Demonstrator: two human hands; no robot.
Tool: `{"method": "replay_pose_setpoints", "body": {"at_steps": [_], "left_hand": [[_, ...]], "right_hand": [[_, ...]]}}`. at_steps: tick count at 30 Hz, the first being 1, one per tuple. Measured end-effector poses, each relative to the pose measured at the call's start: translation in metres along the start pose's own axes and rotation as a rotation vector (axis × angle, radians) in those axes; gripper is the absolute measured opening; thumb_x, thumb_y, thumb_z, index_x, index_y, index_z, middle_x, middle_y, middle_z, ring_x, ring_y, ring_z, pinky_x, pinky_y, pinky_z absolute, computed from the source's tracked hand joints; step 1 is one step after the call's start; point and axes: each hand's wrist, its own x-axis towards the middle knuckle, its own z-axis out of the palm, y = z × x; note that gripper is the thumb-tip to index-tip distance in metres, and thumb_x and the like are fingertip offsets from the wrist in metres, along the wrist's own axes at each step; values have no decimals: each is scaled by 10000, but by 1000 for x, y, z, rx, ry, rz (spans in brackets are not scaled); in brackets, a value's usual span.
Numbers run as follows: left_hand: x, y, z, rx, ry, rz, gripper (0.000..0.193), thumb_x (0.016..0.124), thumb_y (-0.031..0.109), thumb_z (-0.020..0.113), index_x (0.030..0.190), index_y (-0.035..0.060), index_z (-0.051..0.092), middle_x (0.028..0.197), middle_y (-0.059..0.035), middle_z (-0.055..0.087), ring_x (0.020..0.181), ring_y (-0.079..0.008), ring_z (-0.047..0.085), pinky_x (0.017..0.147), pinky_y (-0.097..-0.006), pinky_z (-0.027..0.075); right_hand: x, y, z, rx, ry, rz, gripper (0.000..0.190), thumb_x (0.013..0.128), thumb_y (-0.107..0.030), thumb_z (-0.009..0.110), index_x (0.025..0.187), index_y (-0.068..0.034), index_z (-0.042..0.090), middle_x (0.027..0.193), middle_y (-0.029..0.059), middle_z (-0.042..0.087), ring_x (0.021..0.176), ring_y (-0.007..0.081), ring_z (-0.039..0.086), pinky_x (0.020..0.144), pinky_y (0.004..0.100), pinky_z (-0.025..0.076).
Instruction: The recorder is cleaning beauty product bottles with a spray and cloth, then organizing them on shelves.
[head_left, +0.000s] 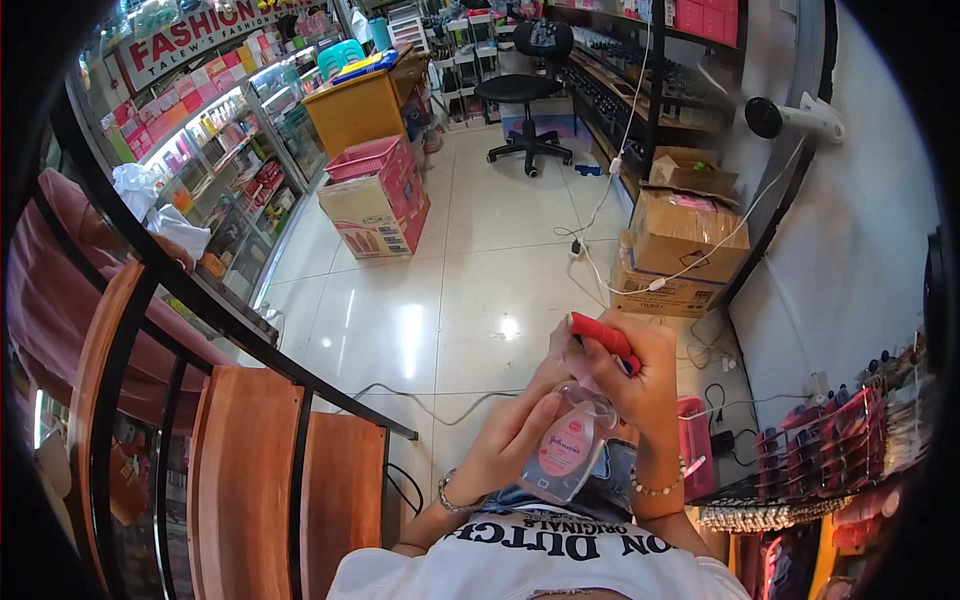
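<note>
My left hand (514, 442) holds a clear Johnson's bottle (566, 450) with a pink label, tilted in front of my body. Its pink neck or cap (583, 373) points up and away from me, partly covered by fingers. In my right hand (641, 364) is a red tool with a dark blue part (604, 335), gripped in the fist right by the top of the bottle. Fingers hide much of this tool, so its exact kind is unclear. The left fingertips lie close to the tool's far end; whether they touch it is not clear.
Wooden stairs (244, 450) with a black metal rail (225, 292) stand at left, a person in pink (56, 285) beyond. Cartons (686, 240), a pink basket (694, 442) and a wall fan (795, 120) are at right. Cables (457, 421) cross the tiles near a carton (379, 210).
</note>
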Motion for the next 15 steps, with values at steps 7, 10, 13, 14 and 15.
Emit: {"method": "replay_pose_setpoints", "body": {"at_steps": [7, 10, 13, 14, 15], "left_hand": [[10, 1, 13, 201, -54, 259, 353, 925, 206, 423, 1208, 0, 381, 1059, -76, 495, 863, -108, 507, 744, -213, 407], [12, -3, 18, 57, 27, 233, 365, 920, 211, 438, 1214, 10, 359, 1028, -70, 484, 850, -110, 478, 750, -221, 391], [28, 12, 23, 13, 211, 410, 374, 917, 222, 450, 1210, 10, 359, 1019, -63, 475, 895, -111, 458, 793, -231, 375], [33, 16, 23, -7, 309, 497, 378, 915, 227, 456, 1209, 10, 359, 1014, -60, 470, 917, -112, 448, 814, -236, 367], [40, 17, 20, -12, 302, 494, 378, 915, 227, 456, 1209, 10, 359, 1014, -60, 470, 917, -112, 448, 814, -236, 367]], "right_hand": [[-5, 0, 1, -86, 207, -87, 170, 764, -136, 616, 872, -14, 567, 623, 22, 523, 504, 82, 445, 469, 232, 353], [-18, 10, 12, 159, 384, 26, 285, 754, -169, 648, 958, -1, 541, 785, 63, 561, 628, 113, 501, 551, 238, 399], [-26, 7, 23, 204, 399, 0, 395, 756, -155, 658, 1076, -16, 474, 904, 65, 573, 684, 124, 539, 600, 243, 435], [-29, 6, 28, 129, 324, -85, 461, 762, -125, 652, 1152, -38, 420, 942, 45, 567, 678, 119, 549, 608, 245, 449], [-31, 4, 28, 49, 257, -170, 538, 769, -95, 646, 1227, -59, 366, 980, 26, 560, 672, 114, 559, 615, 247, 464]]}}
